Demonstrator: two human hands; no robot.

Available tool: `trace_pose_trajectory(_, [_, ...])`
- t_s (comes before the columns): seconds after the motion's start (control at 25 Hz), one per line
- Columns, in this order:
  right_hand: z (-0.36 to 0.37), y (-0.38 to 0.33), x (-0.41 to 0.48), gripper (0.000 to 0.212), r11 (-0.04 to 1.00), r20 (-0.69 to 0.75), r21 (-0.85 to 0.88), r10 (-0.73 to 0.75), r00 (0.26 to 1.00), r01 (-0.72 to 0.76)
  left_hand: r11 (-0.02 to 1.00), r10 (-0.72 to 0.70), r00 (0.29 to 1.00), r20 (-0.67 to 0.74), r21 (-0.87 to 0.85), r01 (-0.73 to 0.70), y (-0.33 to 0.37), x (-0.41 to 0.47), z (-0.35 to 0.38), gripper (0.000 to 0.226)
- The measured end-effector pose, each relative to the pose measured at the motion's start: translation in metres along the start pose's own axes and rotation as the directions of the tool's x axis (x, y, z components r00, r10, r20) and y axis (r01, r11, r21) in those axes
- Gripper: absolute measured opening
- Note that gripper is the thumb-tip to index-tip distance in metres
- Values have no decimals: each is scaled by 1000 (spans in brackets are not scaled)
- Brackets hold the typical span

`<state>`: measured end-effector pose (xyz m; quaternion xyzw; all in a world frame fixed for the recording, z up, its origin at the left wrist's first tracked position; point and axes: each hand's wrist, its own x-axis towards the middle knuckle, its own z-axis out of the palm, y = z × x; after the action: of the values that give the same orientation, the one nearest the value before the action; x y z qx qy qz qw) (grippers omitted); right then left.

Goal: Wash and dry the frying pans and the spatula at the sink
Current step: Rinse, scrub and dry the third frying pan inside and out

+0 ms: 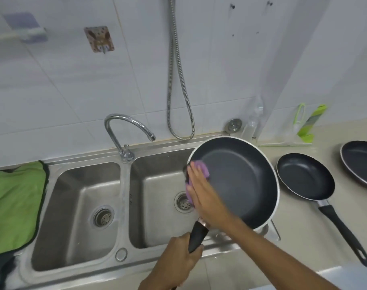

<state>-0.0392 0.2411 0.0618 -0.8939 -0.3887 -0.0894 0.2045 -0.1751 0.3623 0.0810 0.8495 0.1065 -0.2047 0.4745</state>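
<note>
A large black frying pan [241, 176] with a white rim is held tilted over the right basin of the steel sink [124, 185]. My left hand [178, 256] grips its black handle at the sink's front edge. My right hand [203, 191] lies flat with straight fingers on a purple cloth [199, 168], pressing it against the pan's inner left wall. A smaller black frying pan [304, 176] lies on the counter to the right, handle pointing toward me. Part of a third pan [360, 162] shows at the right edge. No spatula is in sight.
A chrome tap [124, 130] stands behind the divider between the basins, with no water running. A green towel [15, 204] lies on the left drainboard. A metal hose [176, 80] hangs on the tiled wall. A green and white holder [306, 126] stands at the counter's back.
</note>
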Motion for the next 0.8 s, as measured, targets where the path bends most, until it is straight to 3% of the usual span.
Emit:
trace_pose_trajectory(0.04, [0,12,34,53,985,-50,-137,97,994,-103,1000,-3,1000,-7,-8,3,1,-2,4,33])
trace_pose_trajectory(0.16, [-23,89,77,59,937,-118,-190,275,954,-294,998,4,999,-32,-57,-5,7,-4,1,25])
trace_pose_trajectory(0.28, [-52,147,43,56,930,-85,-327,147,985,-167,978,-40,998,-41,-204,31,6,-3,-16,23])
trace_pose_trajectory(0.36, [-58,144,-3,47,970,23,-199,143,989,-136,964,-66,997,-51,-260,51,1,1,-27,24])
trace_pose_trajectory(0.44, [-50,92,-51,41,986,138,-44,164,977,-159,966,-84,996,-44,-250,70,-1,7,-32,24])
trace_pose_trajectory(0.52, [-27,27,-73,39,982,107,171,66,992,-83,975,-78,997,-19,-212,72,-1,9,-28,25])
trace_pose_trajectory(0.56, [-13,6,-64,43,980,71,195,-37,997,23,983,-58,998,-8,-176,56,0,9,-25,25])
trace_pose_trajectory(0.68, [2,-11,25,53,972,26,52,-229,973,227,998,-30,999,-19,-51,29,1,15,-13,25])
trace_pose_trajectory(0.72, [8,-1,57,51,978,42,12,-207,977,207,999,-37,999,-21,-16,37,2,17,-12,24])
trace_pose_trajectory(0.8, [-12,39,109,45,998,-2,56,22,1000,-22,999,-47,999,-14,23,48,3,16,-11,24])
